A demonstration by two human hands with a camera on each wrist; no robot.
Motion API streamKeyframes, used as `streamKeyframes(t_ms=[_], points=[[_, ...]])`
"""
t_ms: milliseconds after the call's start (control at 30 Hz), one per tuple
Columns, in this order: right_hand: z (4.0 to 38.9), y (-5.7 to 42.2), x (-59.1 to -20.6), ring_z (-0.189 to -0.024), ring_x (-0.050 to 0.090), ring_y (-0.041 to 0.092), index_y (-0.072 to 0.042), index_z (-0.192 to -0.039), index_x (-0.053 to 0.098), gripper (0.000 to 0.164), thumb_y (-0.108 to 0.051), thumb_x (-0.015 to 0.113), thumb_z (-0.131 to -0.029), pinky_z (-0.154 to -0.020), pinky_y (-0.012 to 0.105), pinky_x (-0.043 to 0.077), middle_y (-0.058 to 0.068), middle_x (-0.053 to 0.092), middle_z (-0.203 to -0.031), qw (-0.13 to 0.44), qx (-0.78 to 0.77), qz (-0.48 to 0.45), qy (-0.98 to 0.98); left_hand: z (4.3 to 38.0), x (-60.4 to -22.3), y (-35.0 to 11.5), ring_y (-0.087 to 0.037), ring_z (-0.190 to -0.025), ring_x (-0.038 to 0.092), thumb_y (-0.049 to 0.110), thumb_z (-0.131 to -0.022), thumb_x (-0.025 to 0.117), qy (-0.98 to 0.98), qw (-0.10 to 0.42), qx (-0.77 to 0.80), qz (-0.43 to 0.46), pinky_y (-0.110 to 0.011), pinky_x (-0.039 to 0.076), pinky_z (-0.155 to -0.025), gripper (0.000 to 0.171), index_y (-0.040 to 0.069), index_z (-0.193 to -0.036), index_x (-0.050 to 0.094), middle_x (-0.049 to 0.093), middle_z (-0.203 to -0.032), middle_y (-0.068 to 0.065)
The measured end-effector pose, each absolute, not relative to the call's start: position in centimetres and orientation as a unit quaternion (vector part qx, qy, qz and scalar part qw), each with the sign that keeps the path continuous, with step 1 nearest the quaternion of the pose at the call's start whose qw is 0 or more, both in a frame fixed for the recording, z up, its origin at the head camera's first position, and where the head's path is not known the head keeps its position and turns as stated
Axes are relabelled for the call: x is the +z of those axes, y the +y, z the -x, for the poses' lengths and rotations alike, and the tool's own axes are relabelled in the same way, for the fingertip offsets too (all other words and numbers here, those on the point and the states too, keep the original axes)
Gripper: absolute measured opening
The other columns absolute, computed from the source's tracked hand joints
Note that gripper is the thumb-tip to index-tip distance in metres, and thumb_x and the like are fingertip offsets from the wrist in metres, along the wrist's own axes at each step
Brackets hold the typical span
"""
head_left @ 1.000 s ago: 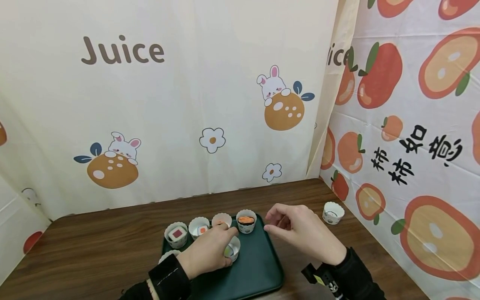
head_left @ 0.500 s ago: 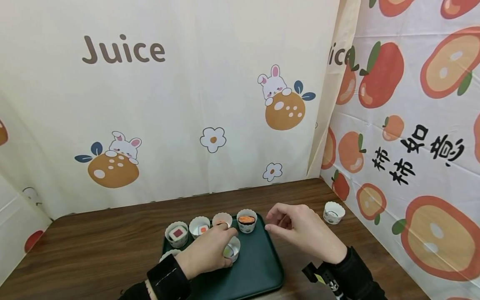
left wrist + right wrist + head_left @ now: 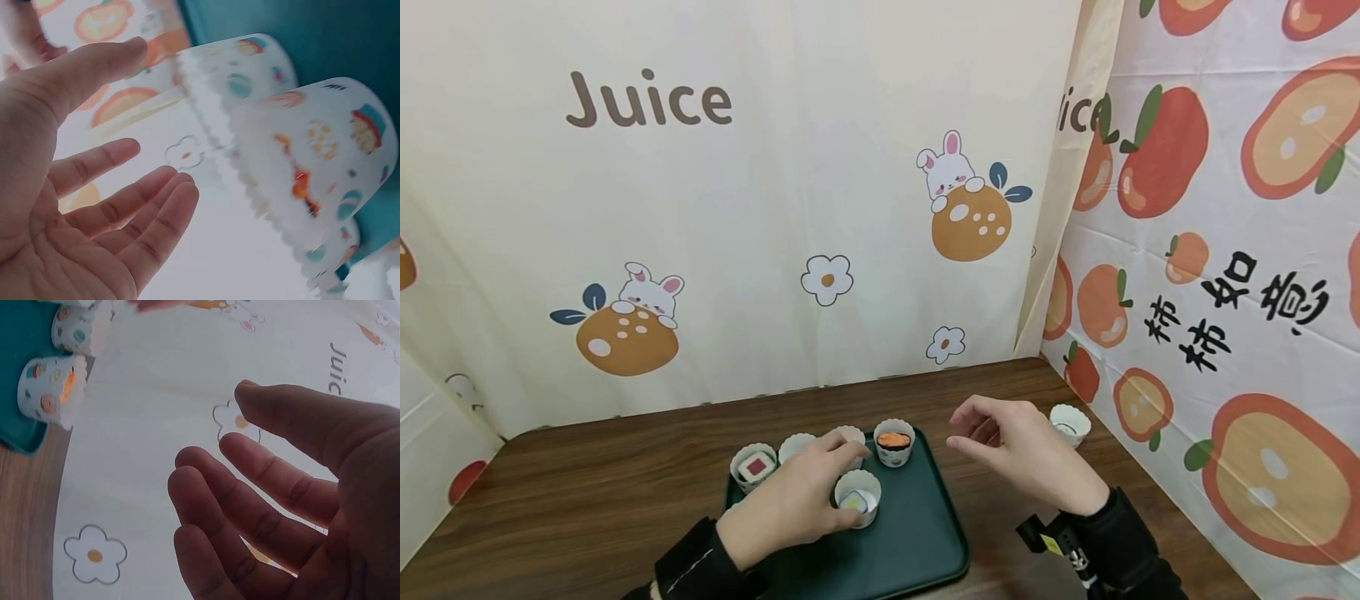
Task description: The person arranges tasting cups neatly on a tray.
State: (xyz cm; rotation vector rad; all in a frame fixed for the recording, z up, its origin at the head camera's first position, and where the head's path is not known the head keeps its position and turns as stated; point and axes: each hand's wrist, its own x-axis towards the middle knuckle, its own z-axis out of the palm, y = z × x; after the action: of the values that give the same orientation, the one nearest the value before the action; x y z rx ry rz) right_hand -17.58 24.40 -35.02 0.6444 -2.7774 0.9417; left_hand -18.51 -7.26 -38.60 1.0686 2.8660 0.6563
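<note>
My left hand [image 3: 797,500] hovers over the dark green tray [image 3: 917,533], thumb and fingers apart. In the left wrist view its relaxed fingers [image 3: 165,228] hold nothing, with paper cups beside them. Just past the thumb stands a scalloped paper cup [image 3: 859,493] with a pale green and white piece inside. Behind it, another cup [image 3: 894,442] contains an orange-topped sushi piece [image 3: 892,439]. A cup [image 3: 753,465] at the tray's left has a white piece with a dark red centre. My right hand [image 3: 1030,446] hangs above the table right of the tray, fingers loosely curved around nothing.
Two more cups stand in the back row, partly hidden behind my left hand. On the wooden table [image 3: 610,500] at the far right sits a separate paper cup [image 3: 1070,423], near the printed side curtain [image 3: 1247,467]. A printed backdrop [image 3: 760,200] closes the rear.
My left hand has opened away from the cup with the pale green piece and drawn back to the left, uncovering that cup. My right hand has shifted slightly right and up.
</note>
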Motion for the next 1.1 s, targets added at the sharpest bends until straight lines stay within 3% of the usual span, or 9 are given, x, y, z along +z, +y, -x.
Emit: streamKeyframes(t_ms=[100,200,433,600,733,933,1100], points=[[18.0,25.3,-35.1,-0.084,0.066,-0.001,-0.025,-0.109,0.073,0.013,-0.034,0.076,-0.101,-0.078,0.024,0.058,-0.016,0.072,-0.090,0.075,0.309,-0.202,-0.926,17.9,-37.8,-8.0,-0.017,-0.100,0.066,0.033,-0.087,0.091,0.918,-0.023,0.219,-0.329,-0.042,0.063,-0.088,0.059,0.014,-0.137,0.066,0.067,-0.130,-0.007],[18.6,26.5,-35.1,-0.085,0.067,0.002,-0.023,-0.111,0.073,0.018,-0.038,0.076,-0.101,-0.078,0.024,0.058,-0.014,0.072,-0.091,0.082,0.307,-0.184,-0.930,17.2,-37.2,-8.8,-0.013,-0.096,0.068,0.030,-0.089,0.089,0.912,-0.064,0.241,-0.324,-0.035,0.062,-0.083,0.056,0.016,-0.138,0.066,0.069,-0.126,-0.003],[19.7,29.8,-35.8,-0.092,0.070,0.010,-0.016,-0.118,0.071,0.027,-0.035,0.078,-0.100,-0.080,0.026,0.057,-0.005,0.075,-0.100,0.107,0.298,-0.137,-0.939,15.5,-36.0,-10.8,-0.012,-0.105,0.069,0.022,-0.088,0.090,0.906,-0.144,0.282,-0.281,-0.028,0.062,-0.081,0.052,0.019,-0.136,0.069,0.071,-0.127,0.000],[20.1,31.5,-36.2,-0.090,0.070,0.013,-0.010,-0.120,0.070,0.032,-0.033,0.078,-0.100,-0.076,0.028,0.054,-0.001,0.076,-0.099,0.116,0.284,-0.107,-0.946,14.4,-35.5,-12.1,-0.004,-0.091,0.064,0.023,-0.087,0.092,0.914,-0.181,0.283,-0.226,-0.024,0.059,-0.073,0.054,0.024,-0.136,0.069,0.070,-0.122,0.006],[20.5,32.3,-36.6,-0.094,0.072,0.021,-0.007,-0.124,0.069,0.040,-0.037,0.078,-0.099,-0.076,0.034,0.054,0.004,0.077,-0.103,0.112,0.264,-0.088,-0.954,13.7,-35.4,-13.3,-0.007,-0.099,0.067,0.024,-0.088,0.091,0.924,-0.195,0.264,-0.198,-0.033,0.063,-0.081,0.055,0.023,-0.138,0.069,0.070,-0.124,0.007],[21.1,33.6,-37.3,-0.114,0.070,0.042,-0.002,-0.136,0.062,0.055,-0.042,0.076,-0.100,-0.087,0.056,0.057,0.022,0.075,-0.120,0.101,0.256,-0.046,-0.960,12.9,-35.6,-14.7,-0.021,-0.108,0.071,0.030,-0.092,0.087,0.939,-0.204,0.231,-0.156,-0.049,0.063,-0.087,0.060,0.021,-0.147,0.064,0.070,-0.135,-0.002],[21.7,35.4,-38.3,-0.116,0.066,0.051,0.007,-0.144,0.053,0.071,-0.045,0.074,-0.100,-0.083,0.058,0.056,0.035,0.068,-0.129,0.094,0.243,-0.004,-0.965,13.0,-36.0,-15.1,-0.038,-0.123,0.070,0.033,-0.092,0.086,0.948,-0.206,0.197,-0.138,-0.063,0.062,-0.088,0.071,0.019,-0.155,0.057,0.064,-0.147,-0.014]])
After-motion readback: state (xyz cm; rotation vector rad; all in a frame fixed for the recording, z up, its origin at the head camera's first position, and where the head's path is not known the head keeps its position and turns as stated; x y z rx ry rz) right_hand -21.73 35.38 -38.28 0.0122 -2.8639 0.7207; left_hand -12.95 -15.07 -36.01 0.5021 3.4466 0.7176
